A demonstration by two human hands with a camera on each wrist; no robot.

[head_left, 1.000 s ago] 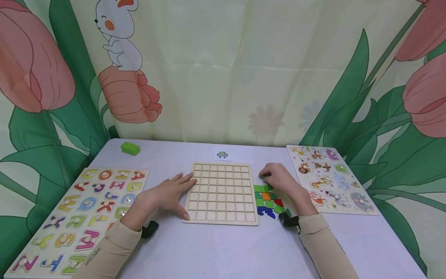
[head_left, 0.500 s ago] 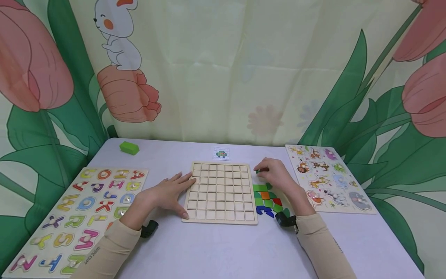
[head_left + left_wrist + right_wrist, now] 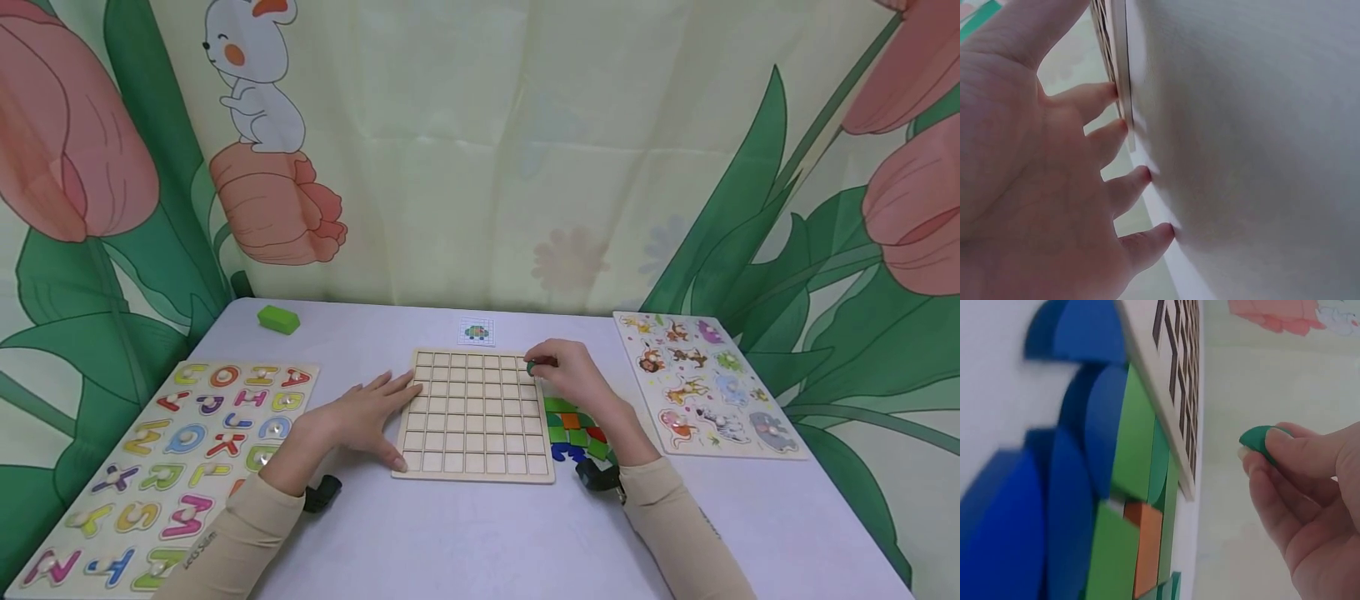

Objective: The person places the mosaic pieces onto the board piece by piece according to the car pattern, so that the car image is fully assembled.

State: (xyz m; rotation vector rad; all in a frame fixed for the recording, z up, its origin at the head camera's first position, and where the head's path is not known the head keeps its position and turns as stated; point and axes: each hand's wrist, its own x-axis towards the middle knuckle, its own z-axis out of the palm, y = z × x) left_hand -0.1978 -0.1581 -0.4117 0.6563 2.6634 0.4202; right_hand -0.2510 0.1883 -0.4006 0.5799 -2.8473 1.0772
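Note:
A wooden grid board [image 3: 474,417] with square cells lies in the middle of the table. My left hand [image 3: 367,417] rests at its left edge, fingers spread and straight; in the left wrist view two fingertips touch the board's side. My right hand [image 3: 573,375] is over the board's upper right corner. It pinches a dark green block with a curved edge [image 3: 1259,439] between thumb and fingers, seen best in the right wrist view. Right of the board lie several loose blocks: green squares [image 3: 558,406], an orange square [image 3: 570,421], and blue curved pieces [image 3: 567,452]. My right forearm partly hides this group.
A small picture card [image 3: 476,332] lies behind the board. On the left is a letter puzzle board [image 3: 168,442], with a green block [image 3: 279,320] behind it. An animal puzzle board [image 3: 712,387] lies at the right. A printed curtain [image 3: 450,167] stands behind the table.
My right hand has lifted the dark green block from beside the loose pieces and carried it left to the board's upper right corner. My left hand has stayed at the board.

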